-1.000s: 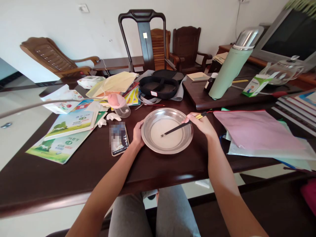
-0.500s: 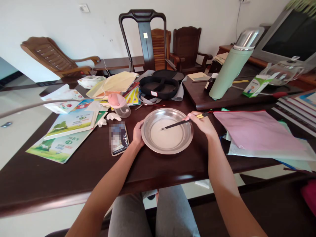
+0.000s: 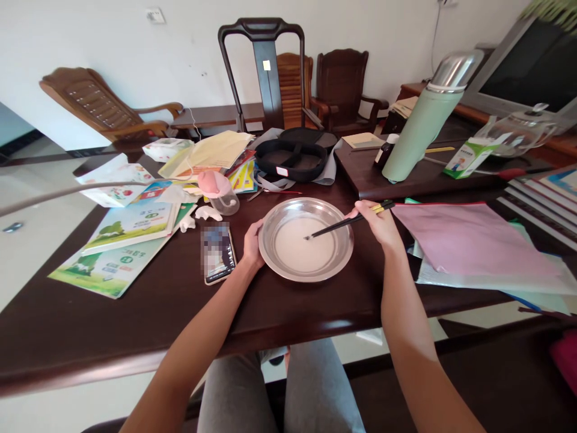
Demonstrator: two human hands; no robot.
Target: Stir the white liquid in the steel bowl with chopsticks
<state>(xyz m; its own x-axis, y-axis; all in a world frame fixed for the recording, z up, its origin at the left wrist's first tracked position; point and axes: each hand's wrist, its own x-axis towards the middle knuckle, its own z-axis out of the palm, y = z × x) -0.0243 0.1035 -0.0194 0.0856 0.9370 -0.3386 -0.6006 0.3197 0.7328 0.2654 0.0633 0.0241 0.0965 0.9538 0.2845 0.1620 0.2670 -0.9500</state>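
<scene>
A round metal basin [image 3: 270, 258] with whitish contents [image 3: 302, 252] stands on the dark table in front of me. My left hand [image 3: 253, 243] grips its left rim, the fingers partly hidden behind the wall. In my right hand [image 3: 376, 221] is a pair of black chopsticks [image 3: 336, 227] with gold-coloured ends. They slant down to the left over the basin, their tips at the middle of the whitish contents. Whether the tips dip into it I cannot tell. Left of my left hand lies a phone [image 3: 219, 252], its screen lit.
Books [image 3: 121, 258], crumpled white tissue [image 3: 207, 213] and a pink-lidded cup [image 3: 219, 191] lie to the left. Behind the basin is a black case [image 3: 291, 159]. A green thermos [image 3: 421, 129] stands back right, near a pink zip folder [image 3: 469, 234].
My right hand has moved a little to the right and up, drawing the chopstick tips rightward over the basin. My left hand and the basin stay in place.
</scene>
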